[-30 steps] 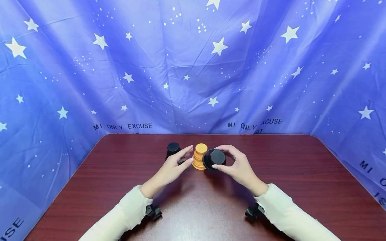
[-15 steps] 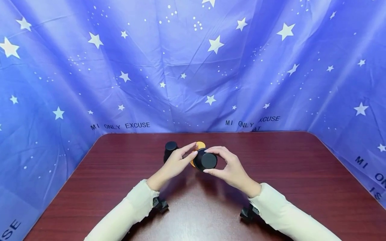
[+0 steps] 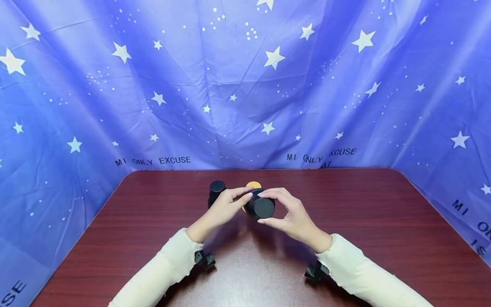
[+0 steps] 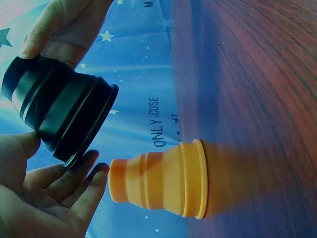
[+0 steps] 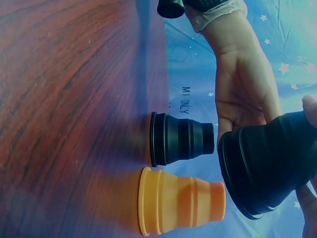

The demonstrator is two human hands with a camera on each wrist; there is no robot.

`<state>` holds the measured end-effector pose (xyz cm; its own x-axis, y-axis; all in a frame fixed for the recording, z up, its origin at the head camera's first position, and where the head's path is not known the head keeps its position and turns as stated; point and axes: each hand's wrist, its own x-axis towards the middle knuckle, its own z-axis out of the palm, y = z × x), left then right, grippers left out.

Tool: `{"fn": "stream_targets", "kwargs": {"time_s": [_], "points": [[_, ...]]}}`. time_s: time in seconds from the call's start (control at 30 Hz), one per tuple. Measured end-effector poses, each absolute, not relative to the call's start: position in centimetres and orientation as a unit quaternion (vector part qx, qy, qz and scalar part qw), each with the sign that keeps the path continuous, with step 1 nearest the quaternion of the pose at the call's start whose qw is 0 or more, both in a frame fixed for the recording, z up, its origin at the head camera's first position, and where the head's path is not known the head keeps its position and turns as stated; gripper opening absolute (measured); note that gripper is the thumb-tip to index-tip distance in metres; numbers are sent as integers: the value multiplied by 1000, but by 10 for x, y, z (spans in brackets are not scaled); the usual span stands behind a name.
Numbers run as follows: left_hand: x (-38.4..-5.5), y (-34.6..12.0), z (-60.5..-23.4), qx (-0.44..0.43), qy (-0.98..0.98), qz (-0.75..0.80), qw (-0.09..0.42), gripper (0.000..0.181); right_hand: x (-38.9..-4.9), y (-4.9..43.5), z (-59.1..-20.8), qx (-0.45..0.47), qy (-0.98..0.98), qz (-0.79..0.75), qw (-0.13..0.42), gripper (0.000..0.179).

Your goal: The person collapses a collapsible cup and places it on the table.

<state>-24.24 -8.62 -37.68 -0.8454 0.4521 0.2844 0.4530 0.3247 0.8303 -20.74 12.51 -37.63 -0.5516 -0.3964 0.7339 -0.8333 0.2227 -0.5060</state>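
Note:
Tilted above the table, a black collapsible cup points its base toward the head camera. My right hand grips it near the base, thumb on one side and fingers on the other. At the wide rim, my left hand has its thumb against the cup's wall and its fingers by the rim, as the left wrist view shows. Just below the held cup, an orange collapsible cup stands upside down on the table. Beside it a second black collapsible cup also stands upside down, partly hidden behind my left hand in the head view.
The dark red wooden table ends at a straight back edge. Behind it hangs a blue star-printed curtain. Black wrist cameras are strapped under both cream sleeves.
My right hand has brought the black cup left, in front of the orange one, tilting its base toward the camera. My left hand has closed in from beside the orange cup to the held cup's rim.

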Motion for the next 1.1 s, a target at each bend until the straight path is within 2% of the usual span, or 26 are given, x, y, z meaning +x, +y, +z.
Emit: {"fn": "stream_targets", "kwargs": {"time_s": [0.23, 0.57, 0.83, 0.97, 1.1], "points": [[-233, -85, -360, -280, -801, -529, -7, 30, -209, 123, -377, 442, -740, 445, 241, 57], [-242, -89, -372, -259, -770, -582, -38, 29, -210, 125, -382, 463, -739, 430, 235, 63], [-246, -94, -376, -269, -776, -570, -16, 30, -211, 137, -375, 459, -750, 428, 207, 75], [-245, -95, -376, -270, -779, -566, -11, 29, -217, 144, -369, 414, -770, 442, 202, 69], [-243, -95, -375, -289, -774, -562, -10, 29, -228, 147, -369, 357, -784, 481, 164, 55]]}}
